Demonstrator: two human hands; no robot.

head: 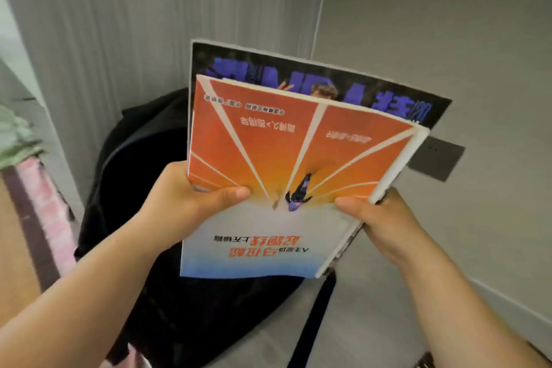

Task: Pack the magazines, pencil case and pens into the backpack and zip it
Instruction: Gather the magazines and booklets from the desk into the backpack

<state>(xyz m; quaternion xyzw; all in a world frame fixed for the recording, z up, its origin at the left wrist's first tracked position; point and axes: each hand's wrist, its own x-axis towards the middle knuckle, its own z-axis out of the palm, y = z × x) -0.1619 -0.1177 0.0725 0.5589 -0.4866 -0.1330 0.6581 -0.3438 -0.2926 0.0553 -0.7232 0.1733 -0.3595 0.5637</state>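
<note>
L hand (pixel 179 203) + R hand (pixel 385 221) each clamp 2 magazines (pixel 283 164) above 1 black backpack (pixel 143 176).

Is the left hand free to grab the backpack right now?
Probably not: the left hand and right hand both grip the magazines, which are held over the backpack.

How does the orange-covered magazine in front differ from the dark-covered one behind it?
The orange-and-white magazine is in front, fully visible; the black magazine with blue lettering sits behind, showing only its far edge. The orange one looks smaller, the black one jutting beyond it. Both are held together by the left hand and right hand, over the black backpack.
</note>
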